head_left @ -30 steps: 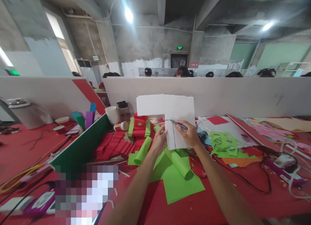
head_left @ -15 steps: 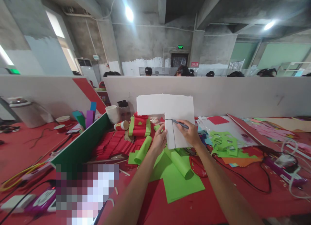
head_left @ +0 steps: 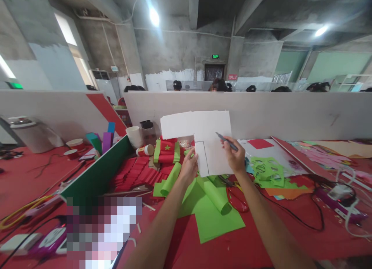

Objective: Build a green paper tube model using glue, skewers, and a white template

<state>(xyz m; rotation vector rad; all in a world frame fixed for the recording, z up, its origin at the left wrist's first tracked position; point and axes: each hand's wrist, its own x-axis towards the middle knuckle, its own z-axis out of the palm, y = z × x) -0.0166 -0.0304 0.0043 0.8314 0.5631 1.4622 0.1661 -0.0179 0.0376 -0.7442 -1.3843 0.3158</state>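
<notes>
**A:** How far along does this look to be?

**B:** Partway, probably. On the white sheet (head_left: 215,121) a dark outline (head_left: 206,160) can be seen: a short stroke across, then a long one down to the bottom edge, so a narrow strip is marked off. Nothing has been cut along it yet, and no marks can be made out on the rest, so if more lines are wanted, those are left.

**A:** And the grip?

**B:** The sheet's left edge is pinched by the left hand (head_left: 189,166). A dark pen (head_left: 228,142) is grasped in the right hand (head_left: 235,154), tip over the blank part; whether paper is touched can't be told.

**A:** What about the sheet itself?

**B:** It's held up above the green paper (head_left: 217,228) on the red desk (head_left: 232,247), partition (head_left: 276,110) behind. Stiff-looking, top edge slightly bowed, with the lower left corner missing, so sort of a chunky upside-down L.
</notes>
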